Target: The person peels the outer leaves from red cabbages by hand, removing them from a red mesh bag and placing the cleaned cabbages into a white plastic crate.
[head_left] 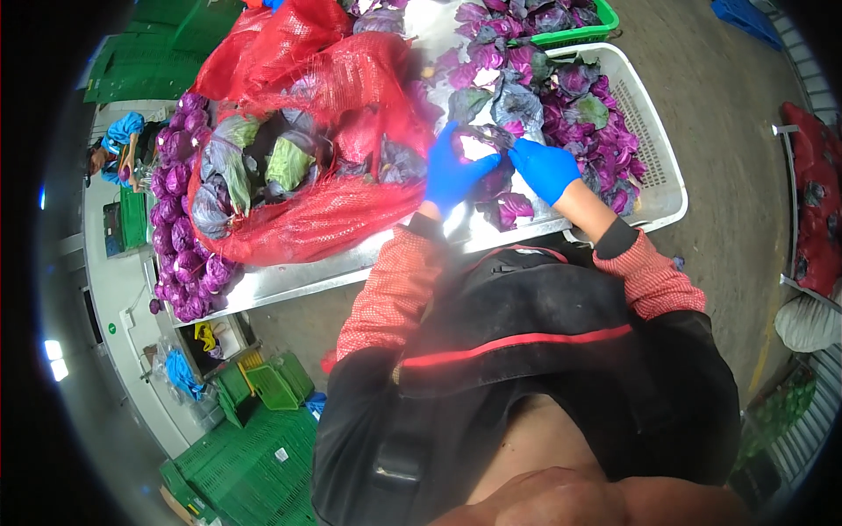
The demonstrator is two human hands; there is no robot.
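My blue-gloved left hand (458, 175) grips a red cabbage (481, 151) with dark outer leaves and a white patch, on the steel table (307, 286). My blue-gloved right hand (542, 171) pinches the dark leaves at its right side. Just left of my hands lies an open red mesh sack (355, 210) of cabbages with grey-purple and green leaves. Loose purple leaves (513, 209) lie under and around my hands.
A white perforated basket (653, 175) of leaves stands right; a green crate (605, 19) behind it. Peeled purple cabbages (180, 237) are piled left. A person in blue (118, 145) is beyond them. Green crates (246, 465) stand lower left, red sacks (820, 202) far right.
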